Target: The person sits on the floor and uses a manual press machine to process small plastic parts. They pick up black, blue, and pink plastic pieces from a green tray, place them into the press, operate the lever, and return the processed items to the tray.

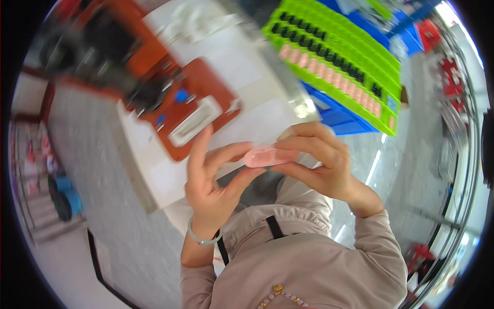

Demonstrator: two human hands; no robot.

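A pink oval plastic part with a shallow hollow in its face is held up between my two hands, above my lap. My left hand pinches its left end between thumb and a finger, the other fingers raised. Around its right end, my right hand has thumb and fingers closed. Just beyond them on the white table stands an orange machine base, bearing a pale rectangular fixture and small blue knobs. The dark upper part of the machine is blurred.
At the right, a bright green tray holds rows of black pieces and pink pieces. It rests on a blue bin. Crumpled white material lies at the table's back. The white table's right edge runs near my right hand.
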